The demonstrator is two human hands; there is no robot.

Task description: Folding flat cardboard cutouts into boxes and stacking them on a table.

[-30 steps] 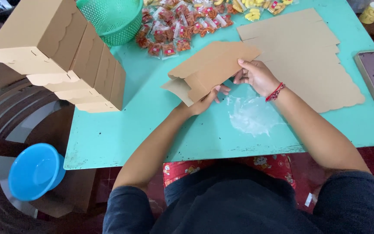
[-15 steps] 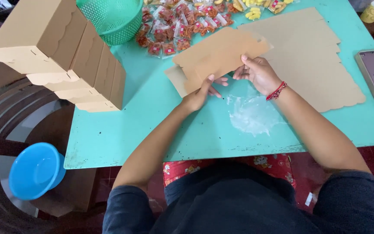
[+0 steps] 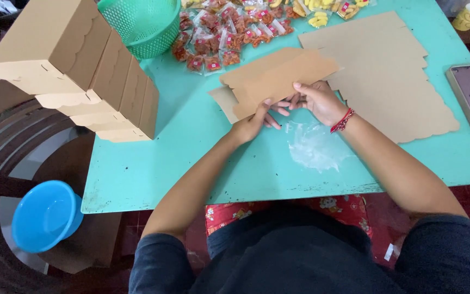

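Flat brown cardboard box blank [image 3: 278,79], partly folded, lies over the turquoise table [image 3: 202,158]; long axis runs from lower left up to upper right. Left hand [image 3: 251,122] fingers pinch its near edge; right hand [image 3: 316,100] fingers curl on the same edge, just beside them. Beyond the fingertips: green mesh basket [image 3: 142,24], contents not visible; small clear snack packets [image 3: 218,32] loose on the table.

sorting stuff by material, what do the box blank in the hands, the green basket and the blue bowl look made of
Box blank: brown cardboard, matte, with creased folds and scalloped cut edges. Green basket: likely plastic, moulded open mesh. Blue bowl: probably plastic, smooth with a slight sheen.
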